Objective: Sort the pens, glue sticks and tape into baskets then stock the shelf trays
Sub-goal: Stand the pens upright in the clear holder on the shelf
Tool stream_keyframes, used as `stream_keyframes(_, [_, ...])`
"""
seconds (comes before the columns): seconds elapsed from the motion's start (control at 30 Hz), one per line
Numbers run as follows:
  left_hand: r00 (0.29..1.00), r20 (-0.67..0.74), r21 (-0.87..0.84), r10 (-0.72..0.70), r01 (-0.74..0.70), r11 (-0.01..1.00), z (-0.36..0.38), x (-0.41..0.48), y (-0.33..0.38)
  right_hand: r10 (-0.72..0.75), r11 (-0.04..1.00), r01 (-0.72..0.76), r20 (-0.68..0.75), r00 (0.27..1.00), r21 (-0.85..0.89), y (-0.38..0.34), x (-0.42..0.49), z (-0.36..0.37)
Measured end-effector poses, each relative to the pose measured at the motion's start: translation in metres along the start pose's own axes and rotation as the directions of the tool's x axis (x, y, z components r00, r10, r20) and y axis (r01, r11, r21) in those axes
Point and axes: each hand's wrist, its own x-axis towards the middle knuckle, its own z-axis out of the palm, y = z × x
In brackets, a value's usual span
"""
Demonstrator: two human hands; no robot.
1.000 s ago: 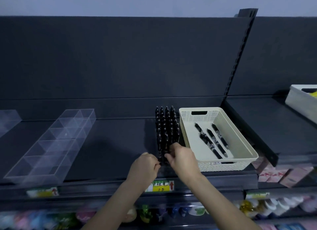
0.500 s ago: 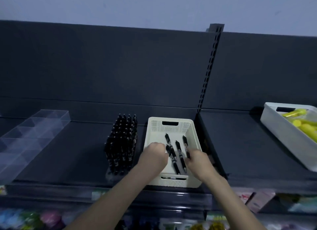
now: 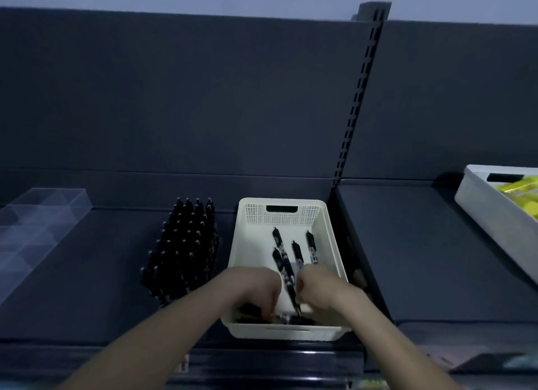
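**Cream basket, both hands down among the pens**

Cream plastic fills the middle of my view: the pen basket [image 3: 286, 215] sits on the dark shelf [image 3: 102, 273], its perforated far wall and handle slot facing me. Both of my hands are inside its near end. My left hand [image 3: 256, 289] is curled with the knuckles up, fingertips tucked down toward the basket floor; my right hand [image 3: 321, 289] mirrors it, just beside it. Between them runs one black pen [image 3: 288, 276], slanting from the far left toward the near wall, and both hands seem to touch it. The fingers are hidden under the knuckles, so I cannot tell whether either hand is actually closed on a pen or only resting on it.

Three more black pens [image 3: 297, 252] lie loose on the basket floor beyond my hands, roughly parallel, pointing away from me. Something dark lies along the near wall under my left hand, too shadowed to make out.

Just left of the basket stands the pen tray [image 3: 183, 252], packed with upright black pens in rows. Farther left, a clear divided tray [image 3: 32, 223] lies on the same shelf. Well apart on the right, on the neighbouring shelf section, a grey bin [image 3: 495, 215] holds yellow items [image 3: 521, 190].
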Motion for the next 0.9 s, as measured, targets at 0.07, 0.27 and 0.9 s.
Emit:
stream_keyframes(0.07, [0.996, -0.094, 0.105, 0.004, 0.006, 0.994, -0.001, 0.004, -0.005, 0.006, 1.000, -0.003, -0.116, 0.993, 0.022, -0.001, 0.008, -0.005])
stream_keyframes(0.27, [0.997, -0.077, 0.177, 0.021, -0.007, 0.984, -0.001, -0.008, 0.000, -0.040, 0.998, 0.048, -0.169, 0.985, 0.046, 0.002, 0.014, -0.009])
stream_keyframes(0.9, [0.873, -0.376, -0.415, -0.310, 0.141, 0.899, -0.019, 0.038, 0.005, 0.115, 0.993, -0.111, -0.203, 0.972, 0.032, -0.006, 0.037, -0.009])
